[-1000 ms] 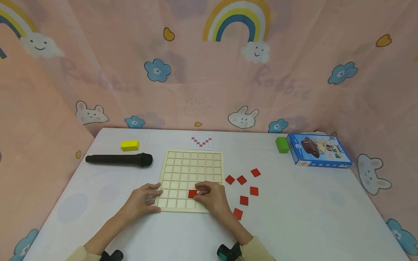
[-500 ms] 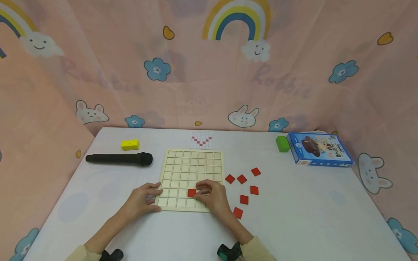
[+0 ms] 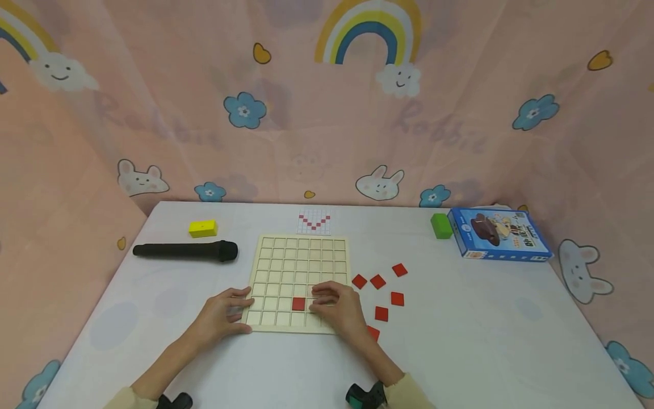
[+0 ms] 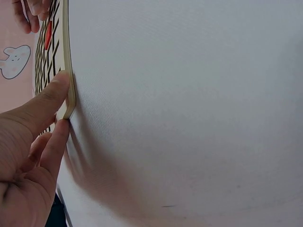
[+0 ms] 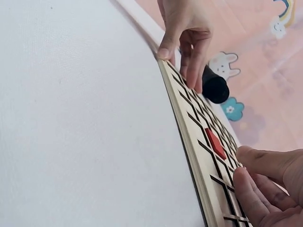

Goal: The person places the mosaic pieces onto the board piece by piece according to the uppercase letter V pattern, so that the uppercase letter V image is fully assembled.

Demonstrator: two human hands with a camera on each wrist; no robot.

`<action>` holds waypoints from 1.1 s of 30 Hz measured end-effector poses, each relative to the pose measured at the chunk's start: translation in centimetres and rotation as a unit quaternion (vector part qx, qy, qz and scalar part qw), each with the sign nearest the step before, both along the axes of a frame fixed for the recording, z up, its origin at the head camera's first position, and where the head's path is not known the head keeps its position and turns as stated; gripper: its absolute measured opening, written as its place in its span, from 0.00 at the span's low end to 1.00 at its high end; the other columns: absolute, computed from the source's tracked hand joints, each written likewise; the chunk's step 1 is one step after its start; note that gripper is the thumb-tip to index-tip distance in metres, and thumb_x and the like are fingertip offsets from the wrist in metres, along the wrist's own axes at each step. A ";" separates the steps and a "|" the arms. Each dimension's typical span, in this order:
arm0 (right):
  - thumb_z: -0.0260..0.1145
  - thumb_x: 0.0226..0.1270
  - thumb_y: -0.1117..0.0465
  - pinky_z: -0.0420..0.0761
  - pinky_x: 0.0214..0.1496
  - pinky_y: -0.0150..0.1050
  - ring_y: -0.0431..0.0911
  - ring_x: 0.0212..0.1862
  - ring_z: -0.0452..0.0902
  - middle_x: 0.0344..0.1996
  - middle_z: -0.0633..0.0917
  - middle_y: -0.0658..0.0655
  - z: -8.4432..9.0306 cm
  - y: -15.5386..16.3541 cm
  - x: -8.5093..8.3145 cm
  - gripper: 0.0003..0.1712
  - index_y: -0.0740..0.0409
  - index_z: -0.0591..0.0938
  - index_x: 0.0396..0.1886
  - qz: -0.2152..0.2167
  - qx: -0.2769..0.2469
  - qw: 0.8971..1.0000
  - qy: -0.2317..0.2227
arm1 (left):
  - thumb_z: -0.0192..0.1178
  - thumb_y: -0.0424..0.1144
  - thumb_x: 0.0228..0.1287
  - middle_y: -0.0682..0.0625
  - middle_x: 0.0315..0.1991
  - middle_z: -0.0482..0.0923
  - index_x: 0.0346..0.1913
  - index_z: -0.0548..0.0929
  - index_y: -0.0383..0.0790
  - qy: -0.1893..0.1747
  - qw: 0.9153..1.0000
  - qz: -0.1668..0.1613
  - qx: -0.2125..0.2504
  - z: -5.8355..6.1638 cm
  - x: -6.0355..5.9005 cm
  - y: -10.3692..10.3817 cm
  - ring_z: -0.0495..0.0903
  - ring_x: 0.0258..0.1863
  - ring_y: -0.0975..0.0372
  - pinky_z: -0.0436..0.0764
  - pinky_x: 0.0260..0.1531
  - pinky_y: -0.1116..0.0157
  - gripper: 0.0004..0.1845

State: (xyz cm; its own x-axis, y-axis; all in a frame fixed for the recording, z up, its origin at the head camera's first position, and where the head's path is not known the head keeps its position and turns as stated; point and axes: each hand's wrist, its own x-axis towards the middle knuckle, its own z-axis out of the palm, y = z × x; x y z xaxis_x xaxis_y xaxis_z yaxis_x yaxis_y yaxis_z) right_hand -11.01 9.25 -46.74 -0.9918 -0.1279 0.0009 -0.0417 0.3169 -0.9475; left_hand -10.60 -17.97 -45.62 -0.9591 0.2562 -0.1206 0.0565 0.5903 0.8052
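A wooden grid board (image 3: 286, 267) lies in the middle of the white table. One red tile (image 3: 298, 304) sits in a cell of its second-nearest row. My left hand (image 3: 222, 315) touches the board's near-left corner, thumb against the edge (image 4: 68, 56) and fingers on top. My right hand (image 3: 337, 309) rests on the board just right of the red tile (image 5: 215, 143), its fingers bunched and holding nothing I can see. Several loose red tiles (image 3: 378, 281) lie on the table to the right of the board.
A black microphone (image 3: 186, 250) and a yellow block (image 3: 203, 228) lie at the back left. A small pattern card (image 3: 314, 221) sits behind the board. At the back right are a green block (image 3: 441, 225) and a blue box (image 3: 498, 234). Pink curtains enclose the table.
My right hand has slid a little to the right, off the red tile, which now lies uncovered in its cell. The left hand has stayed at the corner.
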 end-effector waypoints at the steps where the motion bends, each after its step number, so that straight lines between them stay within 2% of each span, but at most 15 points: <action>1: 0.75 0.51 0.70 0.86 0.42 0.29 0.45 0.35 0.85 0.39 0.87 0.59 0.1 0.3 0.0 0.18 0.65 0.84 0.43 -0.004 -0.003 1.000 -0.004 | 0.76 0.24 0.34 0.37 0.62 0.71 0.50 0.80 0.23 0.001 1.000 0.000 0.000 0.0 0.0 0.0 0.70 0.60 0.42 0.85 0.44 0.70 0.32; 8: 0.74 0.51 0.72 0.85 0.43 0.29 0.47 0.38 0.84 0.40 0.86 0.58 1.3 3.7 0.2 0.18 0.63 0.84 0.44 -0.052 -0.008 0.998 -0.025 | 0.76 0.24 0.34 0.36 0.62 0.71 0.50 0.80 0.22 0.011 1.000 -0.008 0.005 0.0 0.1 -0.3 0.70 0.60 0.41 0.85 0.44 0.70 0.32; 13: 0.73 0.54 0.71 0.85 0.45 0.27 0.48 0.42 0.82 0.43 0.86 0.59 1.8 7.6 -0.1 0.20 0.62 0.82 0.49 -0.089 0.037 0.995 -0.041 | 0.76 0.26 0.36 0.34 0.62 0.70 0.50 0.80 0.21 0.020 0.999 -0.024 0.016 -0.2 0.1 0.0 0.70 0.60 0.39 0.85 0.44 0.69 0.31; 18: 0.70 0.60 0.67 0.84 0.44 0.24 0.51 0.47 0.81 0.48 0.84 0.61 1.9 11.4 -0.8 0.22 0.62 0.79 0.55 -0.105 0.071 0.991 -0.041 | 0.77 0.26 0.34 0.36 0.61 0.72 0.49 0.81 0.23 0.026 1.000 -0.012 -0.002 -0.2 0.2 0.4 0.71 0.59 0.41 0.85 0.43 0.71 0.31; 22: 0.67 0.64 0.64 0.81 0.46 0.20 0.50 0.49 0.79 0.52 0.81 0.63 1.5 13.8 -1.5 0.22 0.62 0.77 0.58 -0.128 0.060 0.989 -0.037 | 0.77 0.25 0.33 0.38 0.61 0.72 0.49 0.81 0.24 0.013 1.000 0.003 -0.001 -0.2 0.3 0.4 0.71 0.60 0.42 0.85 0.44 0.71 0.32; 26: 0.67 0.65 0.63 0.78 0.47 0.17 0.40 0.46 0.78 0.54 0.80 0.63 0.5 15.5 -2.3 0.24 0.63 0.75 0.59 -0.160 0.042 0.985 -0.041 | 0.77 0.25 0.33 0.38 0.62 0.72 0.50 0.81 0.24 0.001 1.000 0.006 0.004 -0.3 0.3 0.3 0.71 0.60 0.43 0.84 0.44 0.71 0.32; 29: 0.66 0.65 0.63 0.76 0.49 0.15 0.33 0.45 0.77 0.56 0.80 0.62 -0.2 16.1 -2.8 0.24 0.62 0.74 0.60 -0.181 0.031 0.982 -0.048 | 0.77 0.25 0.34 0.38 0.62 0.72 0.50 0.81 0.24 0.006 1.000 0.001 0.002 -0.3 0.2 0.2 0.71 0.60 0.42 0.84 0.45 0.71 0.32; 33: 0.67 0.65 0.63 0.75 0.49 0.14 0.37 0.47 0.78 0.57 0.79 0.62 -0.8 16.3 -3.5 0.25 0.62 0.73 0.61 -0.206 0.034 0.976 -0.061 | 0.76 0.25 0.34 0.38 0.61 0.72 0.50 0.81 0.24 0.011 1.000 -0.002 0.004 -0.1 0.2 0.1 0.72 0.59 0.43 0.84 0.45 0.71 0.31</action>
State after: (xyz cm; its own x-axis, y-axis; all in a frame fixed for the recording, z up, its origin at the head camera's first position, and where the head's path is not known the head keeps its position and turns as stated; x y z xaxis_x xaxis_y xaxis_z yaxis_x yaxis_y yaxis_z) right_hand -14.49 25.53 -47.52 -0.9512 0.2863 -0.1153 0.2149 0.3460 -0.9133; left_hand -10.42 -17.88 -45.73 -0.9606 0.2604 -0.0975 0.0761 0.5834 0.8086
